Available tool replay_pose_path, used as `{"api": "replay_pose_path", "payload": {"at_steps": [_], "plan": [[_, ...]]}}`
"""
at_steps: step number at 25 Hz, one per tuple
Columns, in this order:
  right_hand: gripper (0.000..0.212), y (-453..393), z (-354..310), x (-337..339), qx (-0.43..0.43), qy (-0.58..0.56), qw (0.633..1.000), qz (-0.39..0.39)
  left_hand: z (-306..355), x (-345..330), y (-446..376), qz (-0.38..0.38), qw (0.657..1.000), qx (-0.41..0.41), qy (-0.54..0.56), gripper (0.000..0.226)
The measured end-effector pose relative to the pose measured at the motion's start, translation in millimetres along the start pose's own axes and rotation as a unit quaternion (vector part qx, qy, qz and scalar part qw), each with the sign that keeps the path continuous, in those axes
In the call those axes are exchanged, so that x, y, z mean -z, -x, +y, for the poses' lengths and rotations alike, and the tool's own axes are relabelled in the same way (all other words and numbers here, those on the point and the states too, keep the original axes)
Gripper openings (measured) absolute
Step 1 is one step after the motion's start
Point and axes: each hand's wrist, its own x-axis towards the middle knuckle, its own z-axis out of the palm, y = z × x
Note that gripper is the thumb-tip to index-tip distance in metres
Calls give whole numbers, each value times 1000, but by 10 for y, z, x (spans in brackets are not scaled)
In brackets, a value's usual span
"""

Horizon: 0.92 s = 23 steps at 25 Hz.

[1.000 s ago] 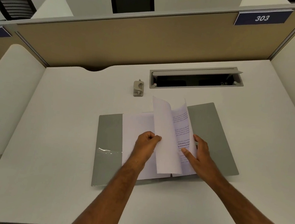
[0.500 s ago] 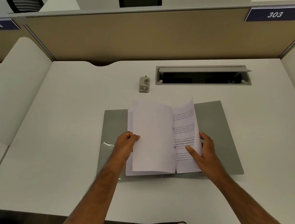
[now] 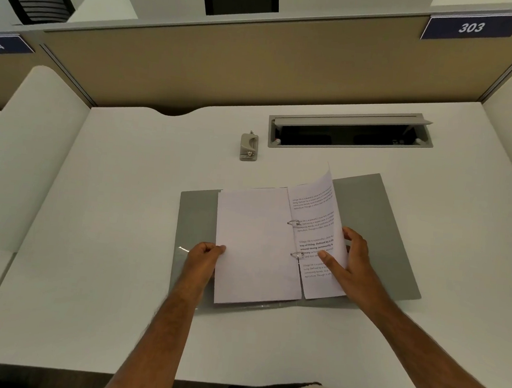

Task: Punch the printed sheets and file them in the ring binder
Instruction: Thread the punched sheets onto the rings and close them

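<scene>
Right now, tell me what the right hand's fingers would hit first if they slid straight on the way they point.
The right hand points left across the printed sheet. Its fingers would probably meet the lower ring first, just ahead of them.

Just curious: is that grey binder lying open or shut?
Open. The ring binder lies flat on the desk, both grey covers spread, its two metal rings showing between the sheets.

grey binder (image 3: 370, 222), white sheets (image 3: 253, 243) with black print, beige punch (image 3: 249, 146)
</scene>
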Motion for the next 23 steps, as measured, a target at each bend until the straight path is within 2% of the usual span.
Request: {"api": "replay_pose_path", "payload": {"at_steps": [4, 5, 7, 10, 12, 15, 20, 23], "plan": [[81, 22, -40, -23, 2, 2, 1000, -2, 85, -138, 120, 113, 989, -88, -33, 27], [81, 30, -43, -33, 2, 4, 1000, -4, 149, -220, 179, 96, 989, -109, -26, 23], [84, 46, -42, -61, 5, 22, 1000, -7, 294, -427, 324, 11, 992, -127, -17, 17], [86, 74, -70, -126, 17, 75, 997, -14, 530, -757, 619, -126, 983, -128, -46, 33], [92, 108, -123, -170, 23, 101, 994, -18, 635, -965, 762, -170, 975, -129, -56, 38], [96, 161, -178, -225, 45, 128, 990, -22, 666, -1213, 819, -183, 974, -121, -61, 32], [105, 195, -172, -234, 71, 148, 985, -46, 663, -1269, 847, -139, 980, -123, -79, 22], [90, 194, -150, -174, 67, 116, 989, -62, 679, -1121, 802, -120, 983, -121, -63, 23]]}}
